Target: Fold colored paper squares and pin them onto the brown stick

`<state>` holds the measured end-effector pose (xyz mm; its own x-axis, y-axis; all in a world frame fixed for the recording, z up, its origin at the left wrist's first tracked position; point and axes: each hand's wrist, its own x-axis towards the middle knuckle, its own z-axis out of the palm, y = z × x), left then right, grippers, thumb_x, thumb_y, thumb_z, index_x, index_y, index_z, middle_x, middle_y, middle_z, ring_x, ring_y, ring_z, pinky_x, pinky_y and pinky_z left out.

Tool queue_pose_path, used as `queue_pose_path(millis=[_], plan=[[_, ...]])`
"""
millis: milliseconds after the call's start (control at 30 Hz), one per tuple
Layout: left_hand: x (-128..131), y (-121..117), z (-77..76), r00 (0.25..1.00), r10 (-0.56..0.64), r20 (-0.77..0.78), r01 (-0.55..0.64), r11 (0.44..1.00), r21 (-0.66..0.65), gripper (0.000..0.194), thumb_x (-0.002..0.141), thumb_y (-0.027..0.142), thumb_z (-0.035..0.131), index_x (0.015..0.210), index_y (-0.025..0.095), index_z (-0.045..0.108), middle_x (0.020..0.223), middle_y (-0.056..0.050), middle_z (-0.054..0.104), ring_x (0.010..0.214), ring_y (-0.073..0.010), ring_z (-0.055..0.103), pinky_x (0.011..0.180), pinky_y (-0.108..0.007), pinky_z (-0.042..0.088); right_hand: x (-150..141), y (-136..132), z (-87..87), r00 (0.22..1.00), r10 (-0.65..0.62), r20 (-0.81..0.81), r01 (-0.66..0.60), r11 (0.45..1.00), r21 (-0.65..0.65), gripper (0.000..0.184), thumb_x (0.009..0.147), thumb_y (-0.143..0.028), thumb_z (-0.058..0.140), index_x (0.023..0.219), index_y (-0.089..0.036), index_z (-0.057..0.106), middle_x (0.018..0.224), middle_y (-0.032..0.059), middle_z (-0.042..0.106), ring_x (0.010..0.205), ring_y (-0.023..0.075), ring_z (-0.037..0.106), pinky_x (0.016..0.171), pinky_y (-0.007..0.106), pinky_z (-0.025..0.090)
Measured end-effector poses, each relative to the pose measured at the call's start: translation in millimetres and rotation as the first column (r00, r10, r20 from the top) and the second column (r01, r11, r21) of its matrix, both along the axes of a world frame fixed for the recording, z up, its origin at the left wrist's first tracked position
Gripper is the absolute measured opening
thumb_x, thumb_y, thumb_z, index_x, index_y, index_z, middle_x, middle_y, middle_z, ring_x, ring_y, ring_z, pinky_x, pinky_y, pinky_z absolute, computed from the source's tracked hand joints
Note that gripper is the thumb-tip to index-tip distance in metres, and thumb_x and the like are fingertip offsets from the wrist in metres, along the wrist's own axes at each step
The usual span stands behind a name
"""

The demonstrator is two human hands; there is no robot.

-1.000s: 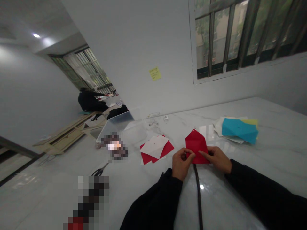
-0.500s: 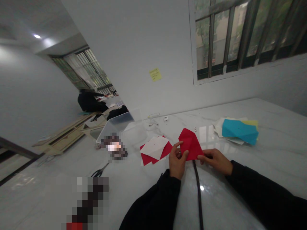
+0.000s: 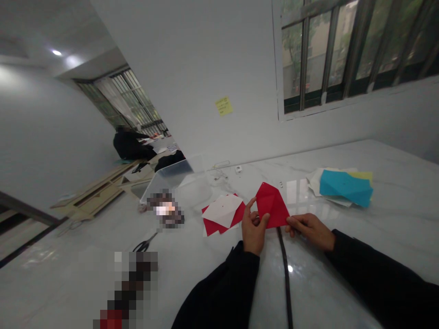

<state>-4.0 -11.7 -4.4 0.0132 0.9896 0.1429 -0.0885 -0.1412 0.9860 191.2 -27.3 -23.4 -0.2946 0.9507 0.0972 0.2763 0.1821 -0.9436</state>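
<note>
A folded red paper envelope (image 3: 274,208) with a pointed top is held up over the table between both hands. My left hand (image 3: 254,228) grips its left side, thumb on the front and fingers at the edge and behind. At the lower right corner, my right hand (image 3: 310,230) pinches the paper between thumb and fingers. Just left of my left hand lies a small pile of red and white folded papers, a white envelope (image 3: 222,210) uppermost. Farther right is another pile topped by a blue envelope (image 3: 346,187), with white and yellow paper under it.
Scissors (image 3: 144,244) lie on the left of the marbled table (image 3: 329,283). A clear plastic bin (image 3: 171,176) stands behind them. A black strap (image 3: 284,274) runs toward me. Small shiny bits (image 3: 281,184) lie near the wall. Another person (image 3: 130,144) sits far left.
My right hand has shifted slightly at the envelope's lower right corner, its fingers curling more beneath. The left hand keeps its hold. The whole view has moved a little.
</note>
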Motion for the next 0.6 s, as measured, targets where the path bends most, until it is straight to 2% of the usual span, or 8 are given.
queue_pose_path(millis=[200, 300, 400, 500, 600], plan=[[1.4, -3.1, 0.0, 0.996, -0.084, -0.006, 0.084, 0.996, -0.040, 0.081, 0.075, 0.035, 0.078, 0.145, 0.020, 0.040, 0.070, 0.003, 0.061, 0.062, -0.0118, 0.060, 0.062, -0.023, 0.048, 1.7, -0.2, 0.6, 0.999, -0.037, -0.027, 0.036, 0.999, -0.029, 0.045, 0.086, -0.060, 0.058, 0.072, -0.018, 0.066, 0.064, -0.0009, 0.061, 0.056, 0.0137, 0.049, 0.054, 0.026, 0.033], [3.0, -3.6, -1.4, 0.993, -0.117, 0.019, 0.118, 0.990, -0.071, 0.090, 0.073, 0.034, 0.079, 0.149, 0.019, 0.033, 0.064, 0.006, 0.059, 0.058, -0.0104, 0.058, 0.062, -0.023, 0.048, 2.9, 0.7, 1.1, 0.994, -0.072, -0.079, 0.066, 0.995, -0.080, 0.048, 0.084, -0.063, 0.059, 0.069, -0.018, 0.063, 0.059, -0.0021, 0.057, 0.051, 0.0119, 0.044, 0.051, 0.025, 0.030], [6.0, -4.9, -1.8, 0.983, -0.162, 0.082, 0.171, 0.978, -0.120, 0.098, 0.068, 0.032, 0.083, 0.150, 0.017, 0.030, 0.072, 0.002, 0.066, 0.060, -0.0115, 0.060, 0.064, -0.025, 0.050, 3.2, 1.3, 1.4, 0.987, -0.132, -0.094, 0.122, 0.987, -0.105, 0.050, 0.083, -0.065, 0.058, 0.070, -0.017, 0.064, 0.057, -0.0021, 0.056, 0.048, 0.0109, 0.041, 0.049, 0.025, 0.029], [8.3, -6.0, -1.6, 0.983, -0.144, 0.111, 0.162, 0.971, -0.176, 0.097, 0.064, 0.032, 0.085, 0.146, 0.016, 0.037, 0.082, -0.004, 0.072, 0.065, -0.0133, 0.063, 0.065, -0.025, 0.051, 1.6, 0.7, 0.4, 0.996, -0.082, -0.045, 0.079, 0.995, -0.067, 0.051, 0.084, -0.063, 0.058, 0.067, -0.016, 0.066, 0.057, -0.0006, 0.058, 0.049, 0.0114, 0.043, 0.050, 0.025, 0.032], [7.1, -4.2, -1.6, 0.987, -0.103, 0.123, 0.126, 0.973, -0.193, 0.092, 0.065, 0.034, 0.085, 0.144, 0.016, 0.041, 0.083, -0.005, 0.073, 0.066, -0.0134, 0.064, 0.065, -0.025, 0.051, 0.0, -0.2, -0.4, 0.999, -0.002, -0.036, 0.000, 0.999, -0.043, 0.049, 0.082, -0.062, 0.061, 0.070, -0.016, 0.070, 0.064, 0.0020, 0.065, 0.057, 0.0150, 0.053, 0.055, 0.027, 0.039]])
